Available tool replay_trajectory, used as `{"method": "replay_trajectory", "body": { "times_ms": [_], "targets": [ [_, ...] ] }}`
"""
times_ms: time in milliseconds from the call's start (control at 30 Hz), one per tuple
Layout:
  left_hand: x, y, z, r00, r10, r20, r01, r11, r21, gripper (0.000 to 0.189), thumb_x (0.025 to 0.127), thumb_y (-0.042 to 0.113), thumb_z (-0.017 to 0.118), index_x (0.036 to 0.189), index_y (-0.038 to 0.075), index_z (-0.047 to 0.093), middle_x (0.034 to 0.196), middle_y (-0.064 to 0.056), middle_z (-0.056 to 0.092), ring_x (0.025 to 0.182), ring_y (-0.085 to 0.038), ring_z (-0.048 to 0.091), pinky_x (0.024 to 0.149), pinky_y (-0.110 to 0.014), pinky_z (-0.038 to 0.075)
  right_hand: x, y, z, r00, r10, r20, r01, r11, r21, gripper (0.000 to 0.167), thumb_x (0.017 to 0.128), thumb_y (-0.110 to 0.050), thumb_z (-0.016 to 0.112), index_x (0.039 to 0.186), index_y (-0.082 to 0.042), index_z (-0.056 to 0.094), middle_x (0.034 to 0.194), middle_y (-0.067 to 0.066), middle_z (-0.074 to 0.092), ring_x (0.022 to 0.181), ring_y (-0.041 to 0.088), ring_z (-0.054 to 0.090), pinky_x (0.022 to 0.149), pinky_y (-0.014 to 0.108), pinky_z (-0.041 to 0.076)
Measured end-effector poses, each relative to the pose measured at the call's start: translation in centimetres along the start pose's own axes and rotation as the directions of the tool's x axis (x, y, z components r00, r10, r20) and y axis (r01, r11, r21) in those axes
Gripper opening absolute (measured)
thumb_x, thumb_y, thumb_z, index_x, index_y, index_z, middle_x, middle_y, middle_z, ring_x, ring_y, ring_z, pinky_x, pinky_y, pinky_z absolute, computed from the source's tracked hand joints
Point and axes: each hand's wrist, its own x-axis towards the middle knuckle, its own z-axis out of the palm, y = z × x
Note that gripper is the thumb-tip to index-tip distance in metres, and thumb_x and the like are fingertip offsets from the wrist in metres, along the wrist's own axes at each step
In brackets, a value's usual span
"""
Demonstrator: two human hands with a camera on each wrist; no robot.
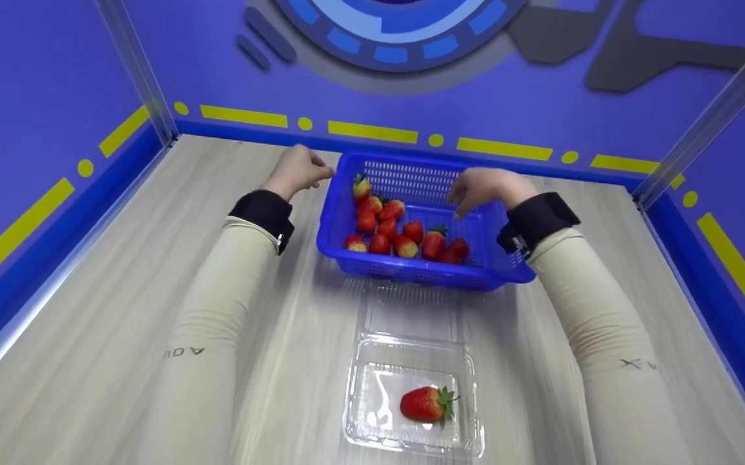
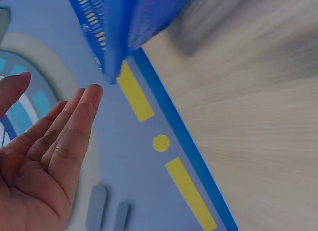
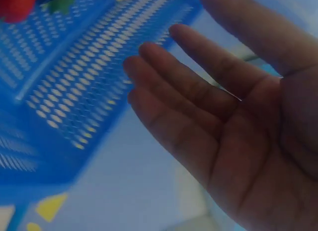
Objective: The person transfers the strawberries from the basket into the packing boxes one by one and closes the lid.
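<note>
A blue plastic basket (image 1: pixel 411 274) holds several strawberries (image 1: pixel 387 228), gathered mostly toward its left and front. Just left of the basket's rim is my left hand (image 1: pixel 297 170); its fingers are extended with nothing in them, as the left wrist view shows of the hand (image 2: pixel 54 151). Over the right part of the basket hovers my right hand (image 1: pixel 483 187), fingers pointing down and relaxed. In the right wrist view that hand (image 3: pixel 208 107) is bare-palmed and holds nothing. One strawberry (image 1: pixel 421 404) with green leaves lies in a clear plastic box (image 1: pixel 356 387) in front.
The clear box's lid (image 1: pixel 411 316) lies folded back toward the basket. Blue panels with yellow marks (image 1: pixel 372 131) stand at the back and both sides of the wooden-looking table (image 1: pixel 153 258). Metal posts (image 1: pixel 702 123) rise at the back corners.
</note>
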Motion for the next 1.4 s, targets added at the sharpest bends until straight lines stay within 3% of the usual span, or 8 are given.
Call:
{"method": "replay_trajectory", "body": {
  "times_ms": [233, 433, 533, 667, 867, 1100, 1233, 1400],
  "targets": [
    [-0.3, -0.5, 2.1, 0.991, -0.109, 0.081, 0.105, 0.993, 0.050, 0.043, 0.096, 0.026, 0.070, 0.120, -0.009, 0.070, 0.108, -0.023, 0.073, 0.071, -0.015, 0.064, 0.078, -0.031, 0.058, 2.4, 1.9, 2.7, 0.992, 0.078, 0.101, -0.081, 0.996, 0.030, 0.041, 0.089, -0.016, 0.073, 0.127, -0.001, 0.070, 0.129, 0.019, 0.071, 0.120, 0.035, 0.067, 0.106, 0.049, 0.054],
    [0.1, -0.2, 3.1, 0.978, -0.144, 0.153, 0.131, 0.987, 0.089, 0.042, 0.097, 0.027, 0.069, 0.119, -0.010, 0.070, 0.116, -0.026, 0.074, 0.086, -0.027, 0.074, 0.089, -0.040, 0.063, 3.5, 3.4, 4.0, 0.965, 0.127, 0.231, -0.132, 0.991, 0.006, 0.042, 0.092, -0.021, 0.073, 0.130, -0.004, 0.069, 0.137, 0.017, 0.068, 0.128, 0.034, 0.063, 0.111, 0.049, 0.052],
    [0.3, -0.5, 3.1, 0.973, -0.148, 0.179, 0.141, 0.989, 0.053, 0.042, 0.098, 0.025, 0.068, 0.119, -0.011, 0.069, 0.114, -0.027, 0.074, 0.074, -0.023, 0.074, 0.086, -0.039, 0.064, 3.9, 3.8, 4.1, 0.954, 0.117, 0.277, -0.118, 0.993, -0.012, 0.045, 0.091, -0.023, 0.074, 0.132, -0.004, 0.068, 0.140, 0.016, 0.066, 0.126, 0.028, 0.063, 0.111, 0.046, 0.052],
    [0.7, -1.1, 3.0, 0.968, -0.154, 0.199, 0.162, 0.987, -0.024, 0.041, 0.097, 0.023, 0.069, 0.117, -0.013, 0.070, 0.092, -0.020, 0.076, 0.053, -0.008, 0.062, 0.071, -0.030, 0.065, 4.3, 3.9, 4.1, 0.948, 0.090, 0.306, -0.099, 0.995, 0.015, 0.045, 0.090, -0.018, 0.074, 0.132, -0.003, 0.068, 0.141, 0.016, 0.064, 0.120, 0.021, 0.059, 0.111, 0.042, 0.052],
    [1.0, -1.7, 3.0, 0.961, -0.176, 0.213, 0.198, 0.976, -0.088, 0.038, 0.095, 0.017, 0.071, 0.115, -0.016, 0.069, 0.064, -0.002, 0.060, 0.046, -0.006, 0.059, 0.063, -0.028, 0.064, 4.7, 3.8, 4.2, 0.934, 0.082, 0.349, -0.110, 0.992, 0.063, 0.050, 0.090, -0.009, 0.071, 0.138, -0.001, 0.062, 0.148, 0.020, 0.058, 0.134, 0.029, 0.055, 0.118, 0.045, 0.046],
    [1.0, -2.0, 3.3, 0.953, -0.205, 0.222, 0.235, 0.965, -0.119, 0.025, 0.095, 0.015, 0.072, 0.091, -0.009, 0.067, 0.049, 0.002, 0.053, 0.038, -0.005, 0.055, 0.045, -0.022, 0.056, 5.4, 4.1, 5.1, 0.927, 0.066, 0.369, -0.090, 0.995, 0.048, 0.052, 0.086, -0.006, 0.069, 0.137, -0.001, 0.062, 0.142, 0.017, 0.059, 0.123, 0.022, 0.054, 0.117, 0.045, 0.046],
    [1.0, -1.9, 3.3, 0.955, -0.205, 0.217, 0.236, 0.963, -0.132, 0.028, 0.095, 0.014, 0.071, 0.072, 0.002, 0.059, 0.046, 0.002, 0.052, 0.036, -0.005, 0.053, 0.039, -0.019, 0.049, 5.8, 4.3, 5.3, 0.922, 0.060, 0.381, -0.085, 0.995, 0.049, 0.045, 0.086, -0.008, 0.070, 0.130, -0.001, 0.064, 0.128, 0.013, 0.062, 0.114, 0.021, 0.054, 0.107, 0.037, 0.050],
    [1.0, -1.9, 3.3, 0.954, -0.210, 0.214, 0.242, 0.960, -0.137, 0.034, 0.094, 0.013, 0.071, 0.065, 0.006, 0.054, 0.045, 0.002, 0.050, 0.035, -0.006, 0.052, 0.037, -0.018, 0.048, 6.3, 4.3, 5.5, 0.913, 0.019, 0.408, -0.049, 0.997, 0.063, 0.016, 0.084, -0.006, 0.070, 0.099, -0.006, 0.064, 0.094, 0.000, 0.055, 0.088, 0.014, 0.049, 0.076, 0.021, 0.043]
  ]
}}
